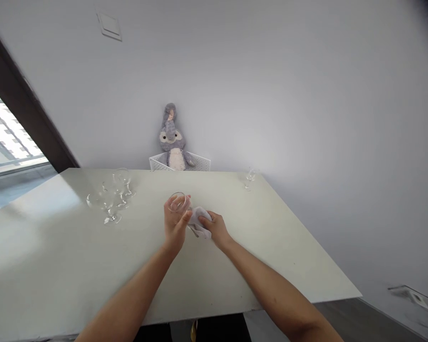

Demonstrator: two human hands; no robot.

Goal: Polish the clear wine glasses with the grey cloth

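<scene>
My left hand point(174, 221) is closed around the bowl of a clear stemmed glass point(178, 202), its round rim tilted toward me. In my right hand point(216, 228) is a white cloth point(199, 223), pinched between thumb and fingers. The cloth lies against the lower end of the glass, so the stem and foot are hidden. Both hands are held close together over the middle of the table.
Several clear stemmed glasses point(110, 204) stand grouped on the left of the white table point(92, 270). Another glass point(249, 176) stands near the far right corner. Behind the far edge, a grey plush toy point(171, 140) sits in a white perforated basket point(201, 164) against the wall.
</scene>
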